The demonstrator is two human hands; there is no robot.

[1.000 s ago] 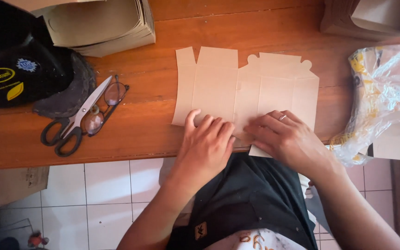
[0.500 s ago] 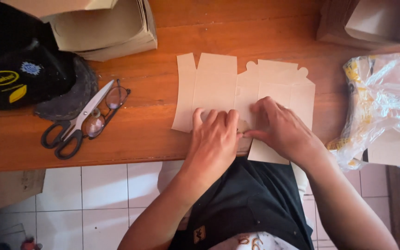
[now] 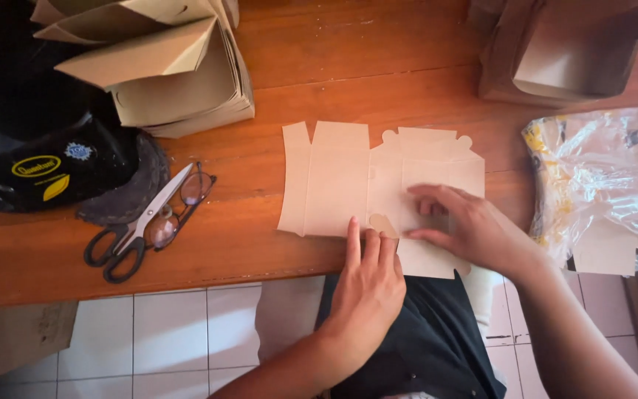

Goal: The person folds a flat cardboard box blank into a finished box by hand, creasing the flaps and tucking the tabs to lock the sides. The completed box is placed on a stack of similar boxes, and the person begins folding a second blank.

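A flat tan cardboard box blank (image 3: 337,177) lies on the wooden table (image 3: 378,81), its near edge hanging over the table's front. My left hand (image 3: 367,277) rests at that front edge with its fingers pressing the blank's lower middle, beside a small rounded tab. My right hand (image 3: 467,229) lies flat on the blank's right panel, fingers spread and pointing left. Neither hand grips anything.
A stack of folded tan cardboard boxes (image 3: 164,66) sits at the back left, with a black cap (image 3: 46,174) beside it. Black-handled scissors (image 3: 138,229) lie over eyeglasses (image 3: 182,203). A clear plastic bag (image 3: 603,185) lies at the right, a brown carton (image 3: 555,52) behind it.
Both hands have slid right and toward the table's front edge along the blank. The left hand now presses at the lower middle, the right on the right panel.
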